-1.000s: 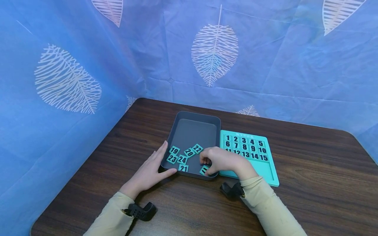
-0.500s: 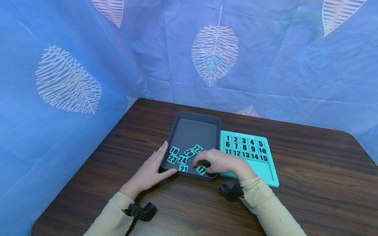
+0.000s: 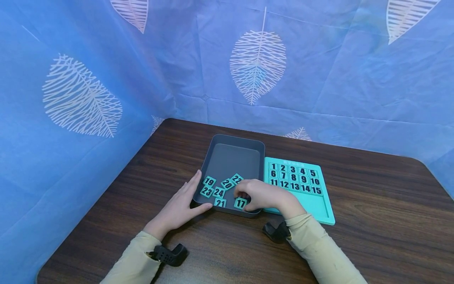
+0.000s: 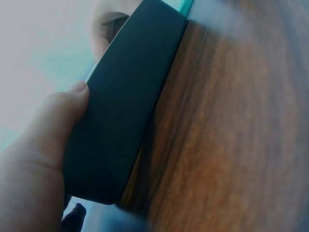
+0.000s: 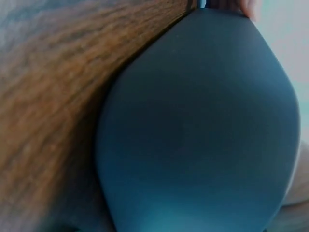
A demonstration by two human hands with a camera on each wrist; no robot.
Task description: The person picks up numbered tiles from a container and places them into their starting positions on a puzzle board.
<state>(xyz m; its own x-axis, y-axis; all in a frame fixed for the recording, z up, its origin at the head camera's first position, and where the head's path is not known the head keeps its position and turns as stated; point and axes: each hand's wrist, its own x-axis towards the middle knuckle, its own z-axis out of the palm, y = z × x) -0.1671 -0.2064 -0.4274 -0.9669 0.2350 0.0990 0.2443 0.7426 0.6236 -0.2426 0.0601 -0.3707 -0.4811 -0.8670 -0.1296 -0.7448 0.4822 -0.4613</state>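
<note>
Your left hand point(image 3: 179, 207) spread wide, thumb and fingers straddling the near-left corner of the dark-gray rectangular tray point(image 3: 235, 157). Your right hand point(image 3: 267, 194) arches over its near-right corner, fingers curled at the teal-edged square tile 17 point(image 3: 240, 203) inside; can't tell if pinched.

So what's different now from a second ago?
Tile 17 has slid slightly left and turned straighter beside the right hand; whether it is gripped is unclear. The left hand, tray, other tiles and number board look unmoved.
</note>
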